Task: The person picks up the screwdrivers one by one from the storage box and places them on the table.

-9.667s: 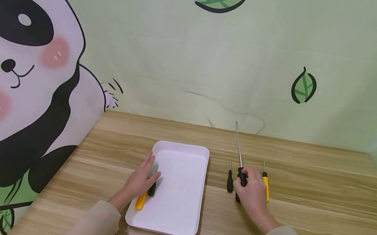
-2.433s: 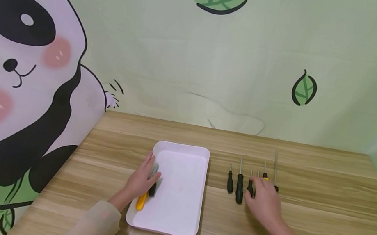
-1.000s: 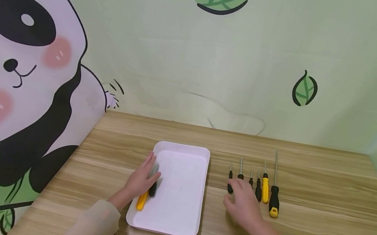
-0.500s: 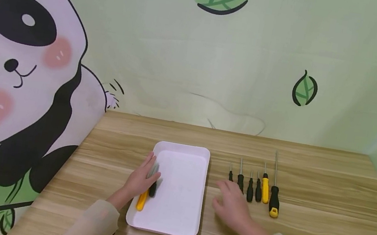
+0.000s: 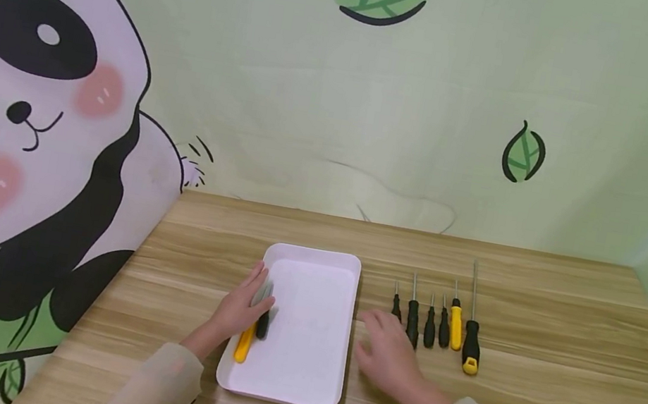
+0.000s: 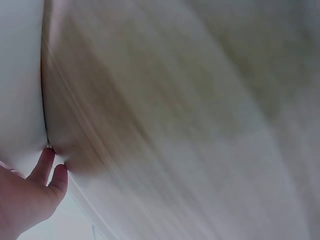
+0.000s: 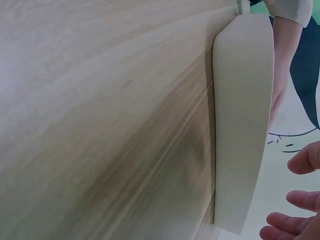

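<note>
My left hand (image 5: 238, 309) grips the left side of a shallow white tray (image 5: 321, 259), thumb over the inside and fingers along the outer wall. In the left wrist view, two fingertips sit low against that wall. Inside the tray, partly hidden under this hand, lie a tool with a yellow handle (image 5: 243, 347) and one with a black handle (image 5: 262, 325). My right hand (image 5: 391, 356) is empty between the tray and a row of screwdrivers, its fingers loosely bent and apart in the right wrist view. It overlaps the lower handle of the leftmost screwdriver (image 5: 397, 305) in the head view.
Several screwdrivers lie side by side, tips away from me: black-handled ones including a thicker screwdriver (image 5: 412, 320), a yellow screwdriver (image 5: 455, 328) and a long black-and-yellow screwdriver (image 5: 471, 341). A panda-printed cloth (image 5: 378, 111) stands behind the wooden table (image 5: 538, 381).
The long screwdriver gripped at first now lies at the row's right end. My right hand has moved left along the row towards the tray, empty. The left hand has stayed in place.
</note>
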Motion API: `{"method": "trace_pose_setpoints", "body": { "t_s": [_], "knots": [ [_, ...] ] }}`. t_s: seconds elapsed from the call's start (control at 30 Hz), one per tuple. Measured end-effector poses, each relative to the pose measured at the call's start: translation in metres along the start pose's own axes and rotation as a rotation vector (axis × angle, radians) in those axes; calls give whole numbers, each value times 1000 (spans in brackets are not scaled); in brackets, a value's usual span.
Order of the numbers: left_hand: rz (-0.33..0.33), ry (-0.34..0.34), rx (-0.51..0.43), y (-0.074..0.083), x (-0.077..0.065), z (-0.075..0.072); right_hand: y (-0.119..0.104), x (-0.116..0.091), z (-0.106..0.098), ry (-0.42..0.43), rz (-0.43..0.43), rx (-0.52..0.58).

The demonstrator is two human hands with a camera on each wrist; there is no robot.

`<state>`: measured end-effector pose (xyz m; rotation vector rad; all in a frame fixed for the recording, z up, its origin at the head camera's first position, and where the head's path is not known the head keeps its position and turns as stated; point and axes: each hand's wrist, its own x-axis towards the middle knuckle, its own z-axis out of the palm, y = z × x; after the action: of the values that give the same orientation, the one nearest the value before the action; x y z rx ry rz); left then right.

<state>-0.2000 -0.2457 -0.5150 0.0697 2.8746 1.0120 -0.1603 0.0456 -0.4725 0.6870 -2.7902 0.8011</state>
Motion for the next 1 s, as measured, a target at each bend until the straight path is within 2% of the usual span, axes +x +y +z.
{"method": "trace_pose_setpoints", "body": {
  "t_s": [0.67,1.0],
  "knots": [
    [12,41,-11,3,-4,1,-15,8,13,-5,-84,-3],
    [10,44,6,3,-3,2,-26,15,17,-53,-75,-20]
  ]
}}
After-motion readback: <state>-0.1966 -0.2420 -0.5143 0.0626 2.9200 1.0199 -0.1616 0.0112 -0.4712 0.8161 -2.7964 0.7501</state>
